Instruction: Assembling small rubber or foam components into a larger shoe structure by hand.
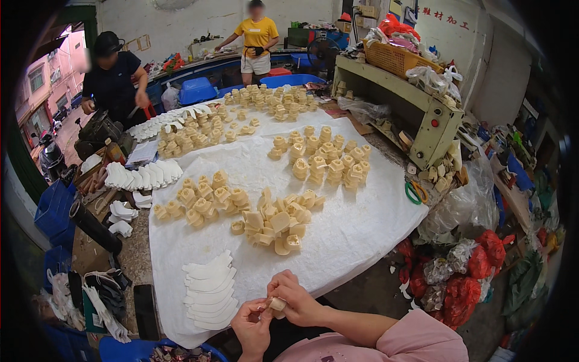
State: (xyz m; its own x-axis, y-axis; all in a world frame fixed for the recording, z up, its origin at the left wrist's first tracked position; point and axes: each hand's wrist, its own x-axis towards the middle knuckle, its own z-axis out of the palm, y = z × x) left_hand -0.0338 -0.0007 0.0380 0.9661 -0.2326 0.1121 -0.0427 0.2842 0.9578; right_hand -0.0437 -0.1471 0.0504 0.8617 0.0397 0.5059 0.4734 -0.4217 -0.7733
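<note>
Pinched cream piece (277, 304), shape unclear
Left hand (252, 324) and right hand (295, 300) grip it; white pieces (208, 294) left of both.

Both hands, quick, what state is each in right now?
Left hand: closed, pinching the small beige piece at its edge.
Right hand: closed, holding the same piece.

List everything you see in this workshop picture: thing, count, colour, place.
Sheeting: at least one, white, middle
Moulded pieces: many, cream, on sheeting
Held piece: one, cream, bottom centre
Flat cutouts: many, white, left and lower left
Machine: one, pale green, upper right
Basket: one, orange, on machine
Bags: several, red, lower right
Tubs: several, blue, back and left
Tube: one, black, left
Fan: one, dark, back
Co-workers: two, dark and yellow tops, back
Sleeve: one, pink, lower right
Left hand: one, bare, at held piece
Right hand: one, bare, at held piece
</note>
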